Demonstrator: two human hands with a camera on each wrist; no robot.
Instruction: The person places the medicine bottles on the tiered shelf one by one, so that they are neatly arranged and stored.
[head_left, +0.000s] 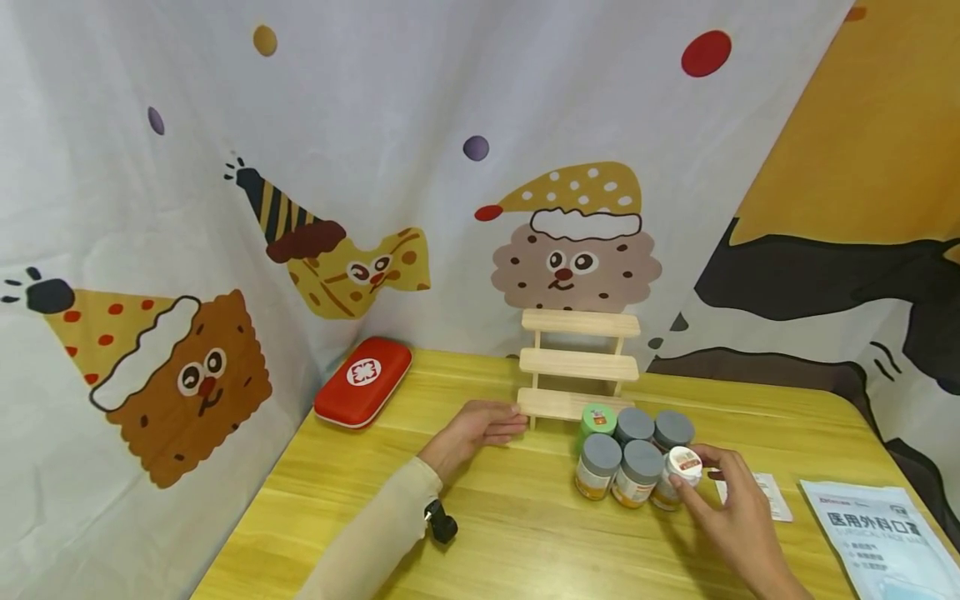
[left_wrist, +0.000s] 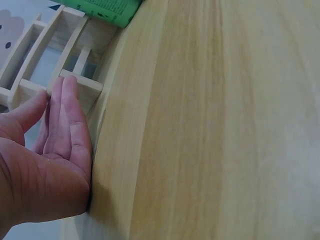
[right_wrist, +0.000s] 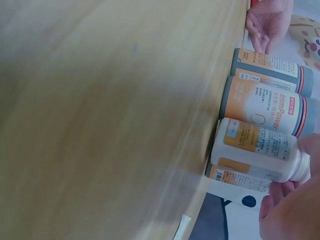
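Observation:
My left hand [head_left: 480, 425] rests on the table with straight fingers, fingertips at the left end of the bottom step of a small three-tier wooden shelf [head_left: 579, 364]. The left wrist view shows the fingers against the shelf's side [left_wrist: 82, 85]. With thumb and fingers, my right hand [head_left: 738, 504] holds a white pill bottle [right_wrist: 257, 147] near its cap [head_left: 685, 461]. The bottle stands upright at the right front of a tight group. Beside it are grey-capped jars [head_left: 637, 471] with orange and white labels, and a green-lidded jar [head_left: 598, 418] close to the shelf.
A red zip case [head_left: 363, 383] lies at the table's back left. To the right are a blue-white surgical mask packet [head_left: 885, 533] and a small white paper packet [head_left: 772, 496], partly behind my right hand. A cartoon-printed cloth [head_left: 420, 100] hangs behind the table.

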